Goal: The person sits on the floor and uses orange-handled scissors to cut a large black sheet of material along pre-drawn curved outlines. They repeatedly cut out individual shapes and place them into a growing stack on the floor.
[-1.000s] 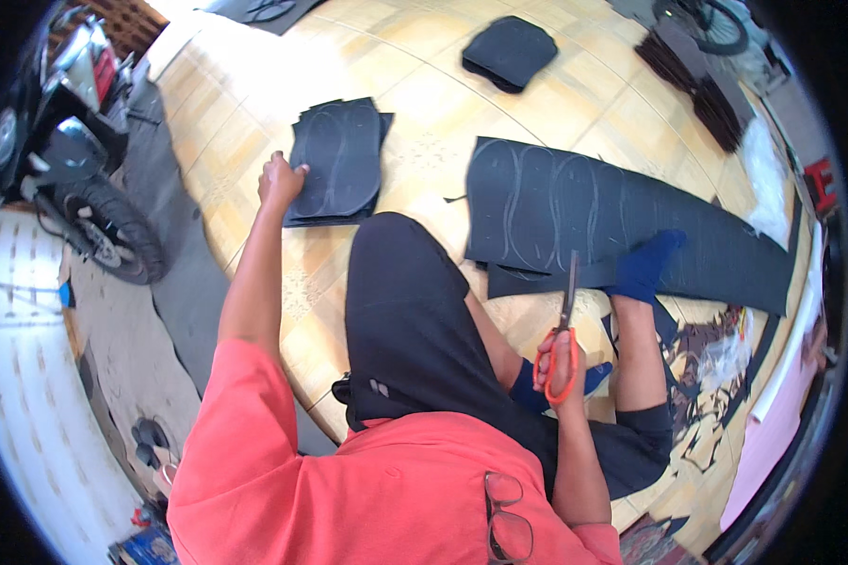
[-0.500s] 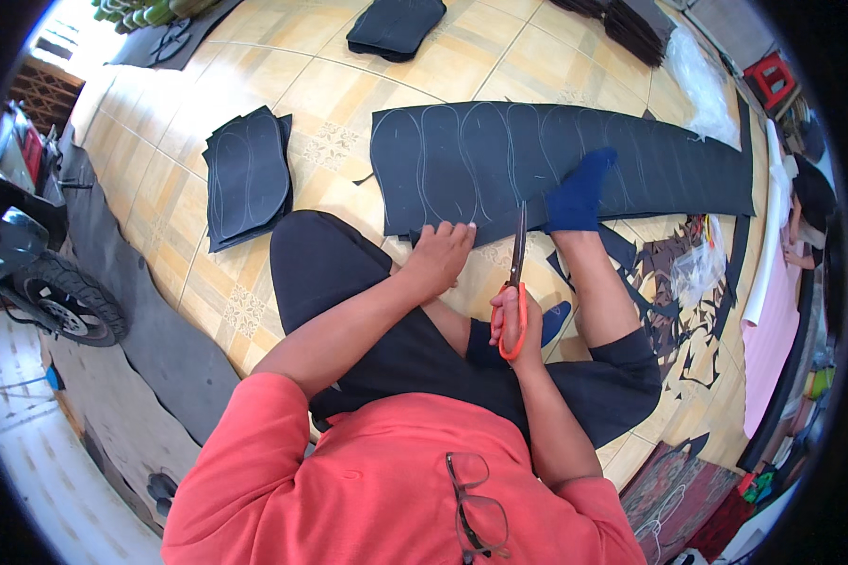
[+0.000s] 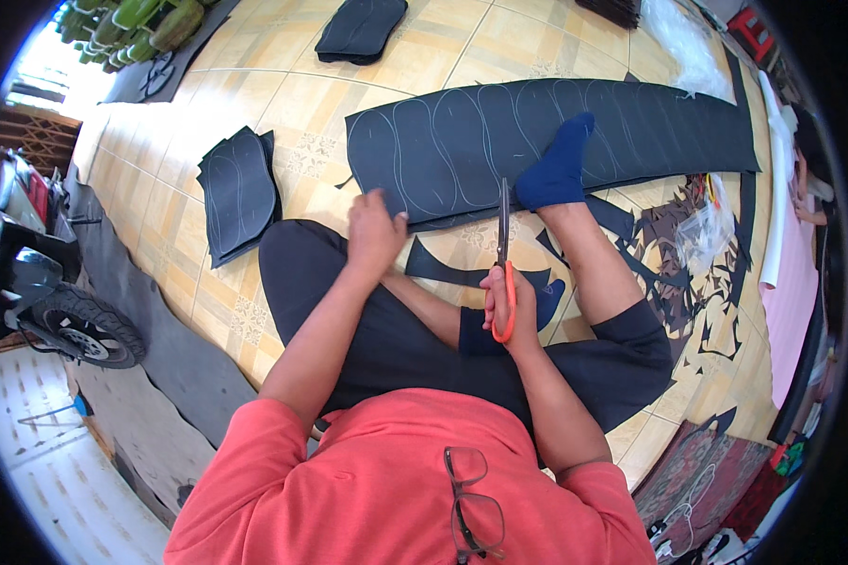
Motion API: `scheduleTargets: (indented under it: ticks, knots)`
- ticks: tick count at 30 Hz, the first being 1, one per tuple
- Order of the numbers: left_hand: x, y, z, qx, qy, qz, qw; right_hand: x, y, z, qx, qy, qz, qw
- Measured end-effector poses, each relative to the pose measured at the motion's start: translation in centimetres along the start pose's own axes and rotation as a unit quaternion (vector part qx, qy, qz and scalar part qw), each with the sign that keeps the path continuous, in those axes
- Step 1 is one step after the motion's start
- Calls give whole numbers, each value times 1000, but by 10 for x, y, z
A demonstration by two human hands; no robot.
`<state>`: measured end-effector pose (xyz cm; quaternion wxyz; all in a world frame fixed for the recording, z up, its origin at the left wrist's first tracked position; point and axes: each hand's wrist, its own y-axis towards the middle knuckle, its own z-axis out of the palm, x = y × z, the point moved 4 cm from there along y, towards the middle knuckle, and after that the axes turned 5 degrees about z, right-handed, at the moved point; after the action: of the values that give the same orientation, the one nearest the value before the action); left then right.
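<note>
A long black sheet point(image 3: 462, 151), marked with rows of pale insole-shaped outlines, lies across the floor in front of me. My left hand point(image 3: 377, 235) is at its near left corner, fingers apart and holding nothing; whether they touch the edge I cannot tell. In my right hand point(image 3: 523, 306) is a pair of scissors point(image 3: 504, 235) with orange handles, blades together and pointing away from me. My foot in a blue sock point(image 3: 558, 165) rests on the sheet. A curved black offcut point(image 3: 471, 270) lies between the sheet and my legs.
Stacks of black cut pieces lie at the left point(image 3: 240, 198) and far side point(image 3: 360, 30). Dark scraps point(image 3: 674, 221) and a clear plastic bag point(image 3: 705, 240) are on the right. A motorbike point(image 3: 66, 292) stands far left. Another person point(image 3: 810, 179) is at the right edge.
My left hand has moved left along the sheet's near edge to its corner. A curved offcut now lies apart from the sheet. The scissors stay in my right hand.
</note>
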<state>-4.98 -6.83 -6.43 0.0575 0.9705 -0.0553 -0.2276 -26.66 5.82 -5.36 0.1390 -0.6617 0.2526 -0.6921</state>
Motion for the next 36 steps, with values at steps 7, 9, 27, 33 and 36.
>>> scheduleTargets:
  ticks: [7, 9, 27, 33, 36]
  knots:
    - [50, 15, 16, 27, -175, -234, 956, 5, -3, 11, 20, -43, 1, 999]
    - [44, 19, 19, 106, -491, -274, 820, 1, -3, 8, 12, -44, 4, 999]
    - [12, 16, 0, -30, -598, -194, 777, 24, -61, 67, 100, 73, 184, 975]
    - [66, 11, -78, -33, -629, -201, 750, 25, -55, 102, 202, 25, 236, 950]
    - [57, -1, -87, -64, -657, -193, 726, 36, -43, 119, 236, 24, 238, 942]
